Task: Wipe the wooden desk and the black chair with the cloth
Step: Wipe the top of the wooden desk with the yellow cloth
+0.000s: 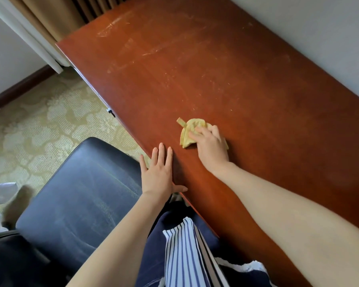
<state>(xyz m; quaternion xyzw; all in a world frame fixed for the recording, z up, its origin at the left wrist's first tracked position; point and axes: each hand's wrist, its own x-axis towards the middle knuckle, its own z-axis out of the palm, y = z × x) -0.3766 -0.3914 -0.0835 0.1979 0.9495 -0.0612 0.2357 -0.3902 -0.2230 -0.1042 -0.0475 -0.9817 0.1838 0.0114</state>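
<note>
Pressed to the wooden table point(216, 69) near its front edge, a crumpled yellow cloth point(188, 131) under the right grip point(211, 146), fingers curled over it — close by yet apart, the left grip point(158, 172) flat on the table's edge, fingers straight and spread, just beside the seat of the black chair point(81, 193).

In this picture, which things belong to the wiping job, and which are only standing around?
For the job:
wooden desk
cloth, yellow, bunched on the desk
right hand, holding the cloth down
left hand, flat at the desk edge
black chair

Only around:
carpet, patterned
curtain
wall behind the desk
</note>
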